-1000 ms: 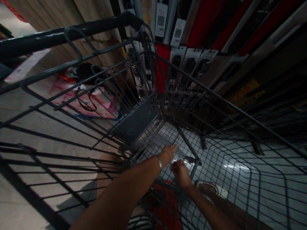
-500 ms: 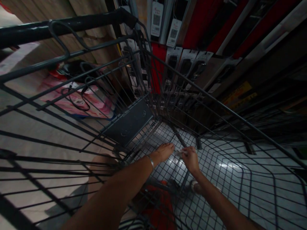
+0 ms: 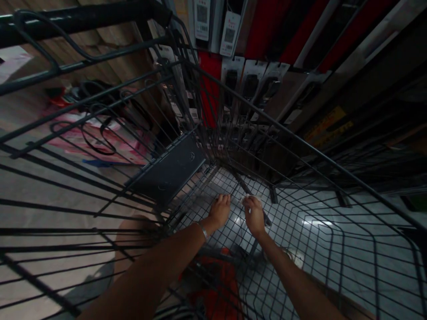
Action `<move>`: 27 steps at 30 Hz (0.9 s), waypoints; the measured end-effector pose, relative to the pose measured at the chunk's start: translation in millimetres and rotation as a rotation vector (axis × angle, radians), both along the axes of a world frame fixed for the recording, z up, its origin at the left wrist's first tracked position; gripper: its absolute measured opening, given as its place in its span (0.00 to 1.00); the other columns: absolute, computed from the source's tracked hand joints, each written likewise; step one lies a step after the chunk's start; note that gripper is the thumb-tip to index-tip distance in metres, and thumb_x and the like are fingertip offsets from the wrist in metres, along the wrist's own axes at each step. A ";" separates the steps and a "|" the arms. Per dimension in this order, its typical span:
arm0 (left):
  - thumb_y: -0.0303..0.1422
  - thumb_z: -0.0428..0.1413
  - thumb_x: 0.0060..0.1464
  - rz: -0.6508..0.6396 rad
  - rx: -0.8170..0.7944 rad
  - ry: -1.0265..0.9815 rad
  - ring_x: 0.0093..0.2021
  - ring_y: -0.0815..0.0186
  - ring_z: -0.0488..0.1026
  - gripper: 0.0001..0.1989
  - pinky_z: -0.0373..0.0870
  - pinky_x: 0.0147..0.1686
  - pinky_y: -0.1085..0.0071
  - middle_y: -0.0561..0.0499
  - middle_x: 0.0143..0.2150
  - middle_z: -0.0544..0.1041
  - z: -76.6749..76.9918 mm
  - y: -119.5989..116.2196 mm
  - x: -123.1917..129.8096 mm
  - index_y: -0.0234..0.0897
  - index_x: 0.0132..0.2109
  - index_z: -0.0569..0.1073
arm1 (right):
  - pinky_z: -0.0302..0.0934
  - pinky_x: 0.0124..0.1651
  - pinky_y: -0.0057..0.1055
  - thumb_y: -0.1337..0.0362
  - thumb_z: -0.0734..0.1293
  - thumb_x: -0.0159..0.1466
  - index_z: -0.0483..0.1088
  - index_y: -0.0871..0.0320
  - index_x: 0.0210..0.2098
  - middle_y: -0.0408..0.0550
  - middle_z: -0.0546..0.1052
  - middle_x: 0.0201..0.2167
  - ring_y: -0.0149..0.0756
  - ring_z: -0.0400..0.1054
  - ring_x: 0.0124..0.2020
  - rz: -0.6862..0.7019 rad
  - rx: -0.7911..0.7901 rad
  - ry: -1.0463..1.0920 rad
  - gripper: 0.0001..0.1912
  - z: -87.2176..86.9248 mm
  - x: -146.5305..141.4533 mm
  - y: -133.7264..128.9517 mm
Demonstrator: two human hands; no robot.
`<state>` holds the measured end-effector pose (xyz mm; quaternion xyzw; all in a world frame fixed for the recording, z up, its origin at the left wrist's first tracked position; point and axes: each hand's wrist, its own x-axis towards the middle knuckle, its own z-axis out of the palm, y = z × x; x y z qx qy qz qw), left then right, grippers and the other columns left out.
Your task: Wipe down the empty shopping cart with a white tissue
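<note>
Both of my hands reach down into a dark wire shopping cart (image 3: 300, 249), over its mesh bottom. My left hand (image 3: 220, 210), with a silver bracelet at the wrist, has its fingers curled down at the mesh; whatever is under them is hidden. Just to its right, my right hand (image 3: 255, 218) pinches a small whitish crumpled tissue (image 3: 245, 201). Most of that piece is covered by the fingers. A narrow space separates the two hands.
A dark flat panel (image 3: 170, 169) is fixed at the cart's left end, below the thick handle bar (image 3: 83, 20). Packaged goods with tags (image 3: 230, 35) hang on the rack beyond. Pink packages (image 3: 110, 138) stand at left. Something orange-red (image 3: 216, 284) shows below the mesh.
My left hand has shifted slightly left, and its outstretched fingers are now curled. My right hand has moved a little left and up with the tissue. The view has shifted slightly.
</note>
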<state>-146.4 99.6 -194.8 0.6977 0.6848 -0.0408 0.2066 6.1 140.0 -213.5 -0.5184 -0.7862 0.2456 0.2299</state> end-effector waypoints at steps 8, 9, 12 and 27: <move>0.25 0.43 0.57 -0.051 -0.043 0.031 0.59 0.53 0.56 0.27 0.61 0.53 0.61 0.38 0.57 0.66 1.1 -1.7 -0.7 0.23 0.63 0.55 | 0.61 0.46 0.35 0.78 0.54 0.55 0.74 0.60 0.31 0.53 0.73 0.35 0.39 0.66 0.41 0.180 -0.253 0.030 0.19 8.4 -10.9 -48.5; 0.25 0.43 0.56 -0.053 -0.045 0.036 0.59 0.53 0.56 0.27 0.61 0.53 0.61 0.37 0.57 0.66 1.3 -1.7 -0.3 0.23 0.63 0.56 | 0.61 0.45 0.35 0.79 0.54 0.53 0.74 0.59 0.31 0.53 0.73 0.34 0.39 0.66 0.41 0.221 -0.280 0.040 0.19 9.2 -12.0 -59.4; 0.23 0.43 0.55 -0.052 -0.038 0.060 0.60 0.53 0.55 0.27 0.60 0.54 0.61 0.38 0.58 0.66 0.3 -2.2 1.8 0.24 0.63 0.57 | 0.61 0.44 0.32 0.82 0.54 0.48 0.72 0.59 0.30 0.50 0.74 0.34 0.36 0.66 0.40 0.341 -0.357 0.098 0.21 11.2 -12.6 -91.3; 0.22 0.47 0.49 -0.112 0.009 0.105 0.57 0.53 0.58 0.28 0.63 0.51 0.60 0.38 0.55 0.67 -9.5 -3.5 0.1 0.26 0.60 0.63 | 0.62 0.47 0.39 0.73 0.56 0.56 0.70 0.62 0.41 0.53 0.69 0.38 0.40 0.64 0.40 -0.071 0.016 0.069 0.17 3.6 -20.5 49.6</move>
